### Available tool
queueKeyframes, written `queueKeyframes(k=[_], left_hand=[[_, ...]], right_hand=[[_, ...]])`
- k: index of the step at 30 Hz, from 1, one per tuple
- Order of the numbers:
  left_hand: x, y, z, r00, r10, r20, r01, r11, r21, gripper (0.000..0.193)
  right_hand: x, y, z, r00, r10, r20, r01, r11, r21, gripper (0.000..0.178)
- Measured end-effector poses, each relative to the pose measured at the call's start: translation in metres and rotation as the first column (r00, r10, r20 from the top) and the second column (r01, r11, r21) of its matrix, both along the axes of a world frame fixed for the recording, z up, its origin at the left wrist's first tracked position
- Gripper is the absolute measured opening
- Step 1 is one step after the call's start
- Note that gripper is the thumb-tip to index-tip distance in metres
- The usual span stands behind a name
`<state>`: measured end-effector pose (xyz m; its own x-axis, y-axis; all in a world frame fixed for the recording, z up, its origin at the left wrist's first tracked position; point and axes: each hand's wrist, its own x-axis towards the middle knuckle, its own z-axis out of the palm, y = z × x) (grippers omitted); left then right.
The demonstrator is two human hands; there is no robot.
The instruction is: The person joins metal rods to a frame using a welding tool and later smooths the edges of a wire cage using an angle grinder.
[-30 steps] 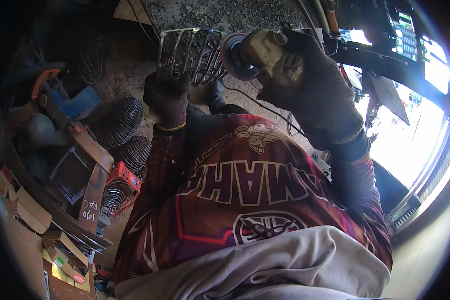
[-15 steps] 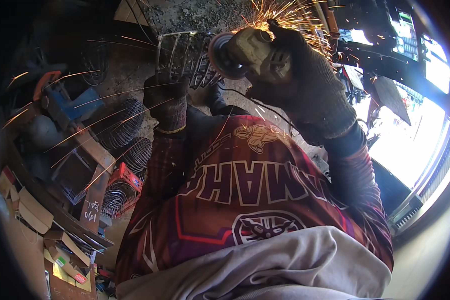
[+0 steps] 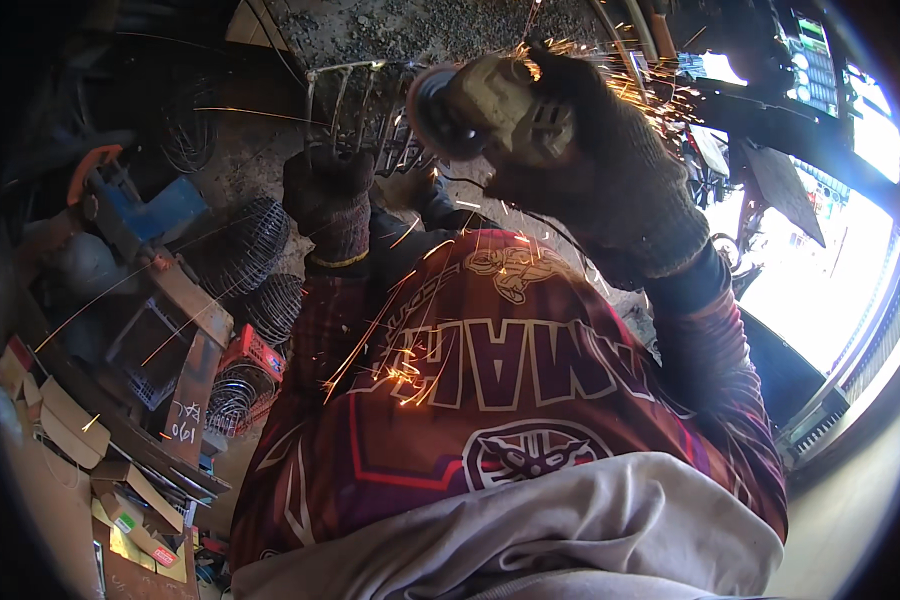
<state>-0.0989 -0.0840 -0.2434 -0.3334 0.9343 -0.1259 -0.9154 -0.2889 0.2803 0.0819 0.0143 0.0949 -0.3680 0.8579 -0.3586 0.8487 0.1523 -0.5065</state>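
Note:
In my right hand [image 3: 620, 180], which wears a dark knitted glove, is an angle grinder [image 3: 515, 110] with a pale, worn body. Its disc [image 3: 436, 112] sits at the right side of a welded metal bar frame [image 3: 372, 65]; whether disc and metal touch I cannot tell. My left hand [image 3: 330, 195], gloved too, is closed round the near left end of that frame. Orange sparks [image 3: 660, 95] fly beyond the grinder, and some glow in front of my shirt [image 3: 410, 375]. A dark cord [image 3: 560, 228] runs below the grinder toward my right wrist.
Wire coil baskets [image 3: 255, 245] and a red crate [image 3: 255, 352] stand on the left beside a blue and orange machine [image 3: 150, 205]. Cardboard boxes [image 3: 130, 490] lie at the lower left. Grey gravel [image 3: 400, 30] covers the ground ahead. Bright daylight enters at the right.
The grinder and my right hand have shifted slightly left. The spray beyond the grinder has thinned, and more sparks now show before my shirt. My left hand keeps its hold, moving slightly left.

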Motion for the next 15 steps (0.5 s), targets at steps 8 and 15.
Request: queueKeyframes(k=[8, 15], left_hand=[[0.012, 0.016, 0.070, 0.721, 0.067, -0.690, -0.253, 0.952, -0.173, 0.023], [0.004, 0.014, 0.064, 0.983, -0.043, 0.181, 0.026, 0.995, 0.094, 0.025]], right_hand=[[0.010, -0.005, -0.002, 0.994, 0.008, -0.107, 0.001, 0.996, 0.087, 0.072], [0.043, -0.011, -0.011, 0.994, 0.082, -0.071, -0.066, 0.976, 0.205, 0.072]])
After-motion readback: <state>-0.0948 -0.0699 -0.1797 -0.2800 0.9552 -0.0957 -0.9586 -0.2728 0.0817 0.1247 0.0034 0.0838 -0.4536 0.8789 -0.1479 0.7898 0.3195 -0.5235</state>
